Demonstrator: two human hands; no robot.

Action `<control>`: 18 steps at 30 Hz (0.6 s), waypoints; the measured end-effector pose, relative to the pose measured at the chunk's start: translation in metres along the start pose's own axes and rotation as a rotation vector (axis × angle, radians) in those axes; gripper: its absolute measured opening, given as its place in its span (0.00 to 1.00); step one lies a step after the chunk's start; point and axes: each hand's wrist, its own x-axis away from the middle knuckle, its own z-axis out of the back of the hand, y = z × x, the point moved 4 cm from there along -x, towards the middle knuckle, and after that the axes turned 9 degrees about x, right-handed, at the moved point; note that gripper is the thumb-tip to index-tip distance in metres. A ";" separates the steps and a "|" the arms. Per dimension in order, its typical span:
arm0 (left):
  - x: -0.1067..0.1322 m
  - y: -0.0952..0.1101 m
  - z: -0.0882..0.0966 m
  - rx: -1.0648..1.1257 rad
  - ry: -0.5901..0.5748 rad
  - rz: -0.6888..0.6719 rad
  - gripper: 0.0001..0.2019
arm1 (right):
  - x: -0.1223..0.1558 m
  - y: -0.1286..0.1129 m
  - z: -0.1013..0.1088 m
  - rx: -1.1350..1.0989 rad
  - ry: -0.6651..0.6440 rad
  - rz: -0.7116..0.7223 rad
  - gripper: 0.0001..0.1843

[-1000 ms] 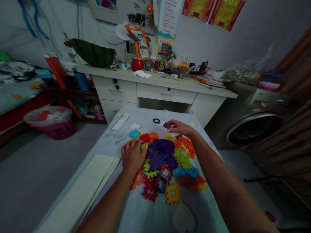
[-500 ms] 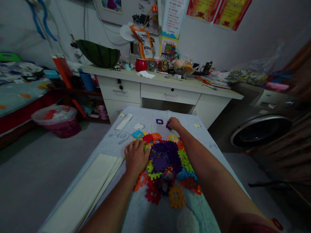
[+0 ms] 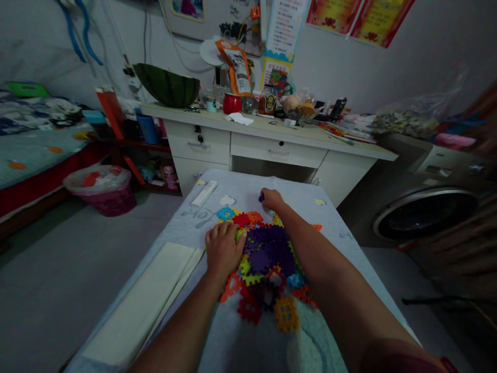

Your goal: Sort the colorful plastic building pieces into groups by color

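Observation:
A heap of colourful interlocking puzzle tiles (image 3: 267,264) lies on a cloth-covered table (image 3: 233,342). My left hand (image 3: 224,249) rests on the heap's left side, fingers curled down over a green tile. My right hand (image 3: 272,199) reaches past the heap to its far edge, fingers closed over a small purple tile (image 3: 261,197) on the cloth. My right forearm crosses above the right half of the heap and hides the tiles beneath it.
A white folded sheet (image 3: 143,300) lies along the table's left edge. A white remote-like bar (image 3: 204,193) sits at the far left. Beyond stands a cluttered white desk (image 3: 272,145), a washing machine (image 3: 423,212) at right, a pink bin (image 3: 100,189) at left.
My right hand slid left along the far edge of the heap and now covers the loose purple tiles there. My left hand stayed on the heap. The camera shifted slightly left.

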 end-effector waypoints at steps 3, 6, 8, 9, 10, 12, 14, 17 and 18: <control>0.000 0.000 0.000 0.000 0.001 -0.001 0.16 | 0.022 0.009 0.018 -0.058 0.039 0.004 0.17; 0.001 0.004 0.002 -0.008 0.011 -0.004 0.14 | 0.058 0.015 0.035 -0.255 0.064 0.069 0.18; 0.002 0.010 0.005 -0.006 0.026 -0.029 0.13 | 0.089 0.017 0.040 -0.390 0.059 0.111 0.21; 0.003 0.014 0.007 0.002 0.031 -0.052 0.13 | 0.106 0.017 0.040 -0.428 0.062 0.113 0.24; 0.004 0.018 0.009 0.017 0.033 -0.079 0.13 | 0.122 0.018 0.039 -0.451 0.081 0.110 0.28; 0.007 0.025 0.011 0.067 0.023 -0.145 0.13 | 0.154 0.016 0.035 -0.431 0.151 0.126 0.32; 0.011 0.030 0.011 0.146 -0.034 -0.230 0.15 | 0.183 0.010 0.027 -0.346 0.202 0.175 0.34; 0.018 0.038 0.004 0.264 -0.208 -0.372 0.21 | 0.215 0.003 0.014 -0.216 0.183 0.202 0.36; 0.021 0.039 0.001 0.284 -0.260 -0.402 0.24 | 0.222 0.002 0.011 -0.183 0.170 0.194 0.34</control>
